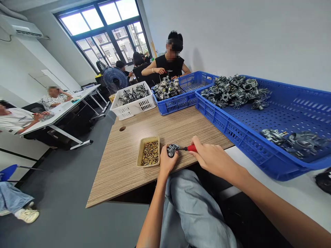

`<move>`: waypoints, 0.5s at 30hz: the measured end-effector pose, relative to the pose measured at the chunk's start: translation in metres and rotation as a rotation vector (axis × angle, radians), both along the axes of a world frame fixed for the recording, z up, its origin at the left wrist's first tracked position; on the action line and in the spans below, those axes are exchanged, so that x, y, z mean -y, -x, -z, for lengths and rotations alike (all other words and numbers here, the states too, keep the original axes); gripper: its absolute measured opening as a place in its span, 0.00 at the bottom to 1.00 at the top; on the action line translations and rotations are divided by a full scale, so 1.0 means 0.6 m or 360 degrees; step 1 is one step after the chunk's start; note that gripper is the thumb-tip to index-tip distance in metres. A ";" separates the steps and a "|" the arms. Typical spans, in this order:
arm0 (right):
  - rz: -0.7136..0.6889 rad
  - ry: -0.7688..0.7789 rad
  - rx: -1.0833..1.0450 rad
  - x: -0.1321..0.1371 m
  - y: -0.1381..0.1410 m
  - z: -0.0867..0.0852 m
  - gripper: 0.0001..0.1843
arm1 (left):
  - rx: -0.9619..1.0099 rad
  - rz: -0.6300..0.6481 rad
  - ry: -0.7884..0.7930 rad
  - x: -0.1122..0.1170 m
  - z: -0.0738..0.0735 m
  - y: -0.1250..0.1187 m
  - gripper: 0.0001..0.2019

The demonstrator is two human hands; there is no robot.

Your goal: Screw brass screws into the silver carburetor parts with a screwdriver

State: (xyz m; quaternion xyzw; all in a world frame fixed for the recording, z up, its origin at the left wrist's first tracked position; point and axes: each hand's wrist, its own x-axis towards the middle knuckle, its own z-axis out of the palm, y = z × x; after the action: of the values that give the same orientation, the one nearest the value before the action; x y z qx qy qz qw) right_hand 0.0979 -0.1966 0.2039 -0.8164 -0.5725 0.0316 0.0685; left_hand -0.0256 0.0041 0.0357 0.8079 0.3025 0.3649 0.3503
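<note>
My left hand (167,161) is closed around a small grey metal carburetor (172,150) near the front edge of the wood-grain table (116,172). In my right hand (207,155) is a screwdriver (191,148) with a red handle, held sideways. Its dark shaft points left and its tip meets the carburetor; the exact point of contact is too small to make out. Just left of my left hand stands a cream tub (138,159) filled with small brass-coloured threaded parts.
A large blue crate (222,127) with grey carburetors stands on the right. Behind the table are a smaller blue crate (178,101) and a white basket (129,111), both holding metal parts. A co-worker (169,62) sits beyond them. A fan (115,79) stands at the back left.
</note>
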 end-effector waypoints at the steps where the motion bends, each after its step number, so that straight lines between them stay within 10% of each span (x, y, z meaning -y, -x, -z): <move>1: 0.0022 0.0015 0.0026 -0.001 0.001 0.000 0.13 | -0.0002 0.0002 -0.0003 0.000 0.000 0.000 0.18; 15: 0.0225 -0.0005 0.0188 -0.009 -0.005 0.012 0.20 | -0.0001 0.0002 -0.0044 -0.003 0.005 0.001 0.17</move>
State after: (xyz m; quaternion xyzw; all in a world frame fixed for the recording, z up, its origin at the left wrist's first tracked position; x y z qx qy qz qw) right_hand 0.1010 -0.1911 0.1966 -0.8551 -0.5165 -0.0226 0.0380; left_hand -0.0259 0.0058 0.0325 0.8130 0.2971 0.3685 0.3391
